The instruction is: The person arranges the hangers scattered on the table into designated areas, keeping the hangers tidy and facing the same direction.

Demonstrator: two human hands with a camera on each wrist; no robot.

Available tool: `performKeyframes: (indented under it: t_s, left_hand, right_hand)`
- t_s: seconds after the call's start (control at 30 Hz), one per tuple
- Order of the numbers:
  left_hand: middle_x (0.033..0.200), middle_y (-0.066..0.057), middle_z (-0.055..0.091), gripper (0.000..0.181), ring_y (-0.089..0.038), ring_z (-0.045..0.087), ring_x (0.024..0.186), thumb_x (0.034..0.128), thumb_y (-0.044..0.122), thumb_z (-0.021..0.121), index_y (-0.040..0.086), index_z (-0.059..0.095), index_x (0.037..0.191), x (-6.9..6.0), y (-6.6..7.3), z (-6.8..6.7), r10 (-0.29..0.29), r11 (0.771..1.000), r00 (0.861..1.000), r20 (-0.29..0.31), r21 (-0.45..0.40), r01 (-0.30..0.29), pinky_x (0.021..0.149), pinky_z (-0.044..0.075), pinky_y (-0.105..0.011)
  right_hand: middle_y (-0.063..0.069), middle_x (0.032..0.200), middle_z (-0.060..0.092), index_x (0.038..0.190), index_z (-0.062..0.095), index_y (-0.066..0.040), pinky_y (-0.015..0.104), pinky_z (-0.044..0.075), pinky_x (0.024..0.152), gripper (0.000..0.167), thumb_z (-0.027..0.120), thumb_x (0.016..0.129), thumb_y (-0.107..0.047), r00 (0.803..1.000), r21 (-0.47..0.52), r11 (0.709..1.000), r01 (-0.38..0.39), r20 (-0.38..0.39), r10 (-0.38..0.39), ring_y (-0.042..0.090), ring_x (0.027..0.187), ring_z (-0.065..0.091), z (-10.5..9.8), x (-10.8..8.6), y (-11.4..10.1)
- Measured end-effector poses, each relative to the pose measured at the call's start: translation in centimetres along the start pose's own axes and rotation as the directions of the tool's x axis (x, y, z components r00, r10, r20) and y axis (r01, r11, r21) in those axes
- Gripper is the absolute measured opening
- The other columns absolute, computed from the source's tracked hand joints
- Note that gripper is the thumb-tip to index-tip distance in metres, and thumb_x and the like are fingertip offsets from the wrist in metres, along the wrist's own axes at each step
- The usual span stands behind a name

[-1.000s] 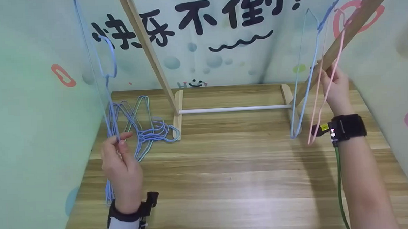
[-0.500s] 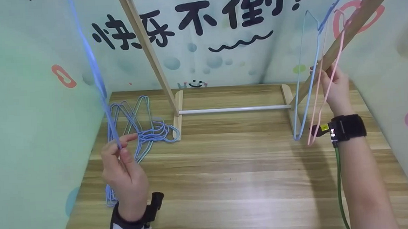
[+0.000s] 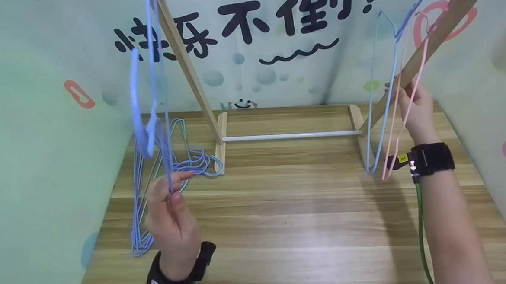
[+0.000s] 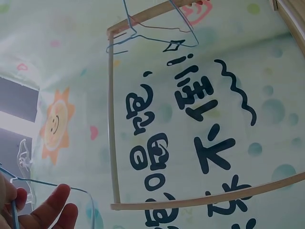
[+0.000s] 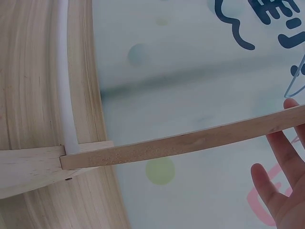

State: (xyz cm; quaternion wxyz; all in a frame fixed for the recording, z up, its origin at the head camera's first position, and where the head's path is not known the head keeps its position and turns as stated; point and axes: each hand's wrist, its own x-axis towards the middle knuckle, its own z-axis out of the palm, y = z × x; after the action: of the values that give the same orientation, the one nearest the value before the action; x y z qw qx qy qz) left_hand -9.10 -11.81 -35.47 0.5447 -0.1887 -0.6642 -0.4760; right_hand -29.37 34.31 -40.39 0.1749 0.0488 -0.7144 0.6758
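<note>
Left hand (image 3: 175, 226) pinches a blue hanger (image 3: 135, 100).

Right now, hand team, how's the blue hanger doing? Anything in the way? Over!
Left grip pinching blue hanger. Right grip at wooden post. Held hanger up off the table. Hanger pile near left grip, might snag.

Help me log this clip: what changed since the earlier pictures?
In the head view, the left hand and its pinched blue hanger moved right, the hanger turning; the hanging blue hanger swung slightly right. Nothing was newly grasped or released. The right hand on the wooden post, the pink hanger and the hanger pile stayed put.
</note>
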Motion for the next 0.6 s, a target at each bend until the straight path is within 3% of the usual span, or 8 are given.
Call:
performKeyframes:
  t_s: [0.17, 0.27, 0.43, 0.6]
  left_hand:
    - [0.087, -0.021, 0.064, 0.035, -0.028, 0.06, 0.076, 0.1031, 0.023, 0.042, -0.011, 0.05, 0.1, -0.4, 0.1, 0.3, 0.023, 0.999, 0.999, 0.033, -0.033, -0.022, 0.053, 0.031, -0.022]
    - [0.089, -0.02, 0.064, 0.034, -0.026, 0.062, 0.076, 0.1035, 0.022, 0.041, -0.011, 0.049, 0.099, -0.7, 0.1, 0.3, 0.006, 0.999, 0.997, 0.079, -0.052, -0.002, 0.052, 0.032, -0.021]
    - [0.093, -0.021, 0.062, 0.032, -0.029, 0.062, 0.091, 0.1037, 0.021, 0.04, -0.009, 0.045, 0.093, -1.1, 0.3, 0.3, -0.048, 0.989, 0.986, 0.16, -0.13, 0.069, 0.073, 0.047, -0.027]
    - [0.094, -0.02, 0.061, 0.03, -0.029, 0.062, 0.093, 0.1038, 0.018, 0.04, -0.01, 0.047, 0.096, -1.4, 0.4, 0.3, -0.052, 0.983, 0.975, 0.214, -0.164, 0.088, 0.083, 0.05, -0.033]
  right_hand:
    - [0.012, 0.117, 0.064, 0.131, 0.059, -0.011, 0.034, 0.04, 0.1, 0.034, 0.056, 0.097, -0.01, 1.0, 0.004, 1.0, 0.018, -0.002, -0.018, 0.027, 0.114, 0.056, 0.0, 0.1, 0.1]
    - [0.011, 0.117, 0.064, 0.13, 0.059, -0.012, 0.034, 0.04, 0.1, 0.034, 0.056, 0.097, -0.009, 1.0, -0.016, 1.0, 0.022, -0.003, -0.022, 0.024, 0.113, 0.056, 0.1, 0.2, 0.1]
    - [0.01, 0.118, 0.064, 0.131, 0.059, -0.011, 0.036, 0.039, 0.101, 0.034, 0.054, 0.097, -0.009, 1.0, -0.054, 0.998, 0.01, -0.012, -0.011, 0.021, 0.112, 0.055, 0.1, 0.1, 0.1]
    - [0.011, 0.121, 0.062, 0.131, 0.058, -0.012, 0.035, 0.038, 0.102, 0.033, 0.053, 0.098, -0.01, 1.0, -0.08, 0.997, -0.014, -0.017, 0.013, 0.025, 0.115, 0.053, 0.0, 0.0, 0.0]
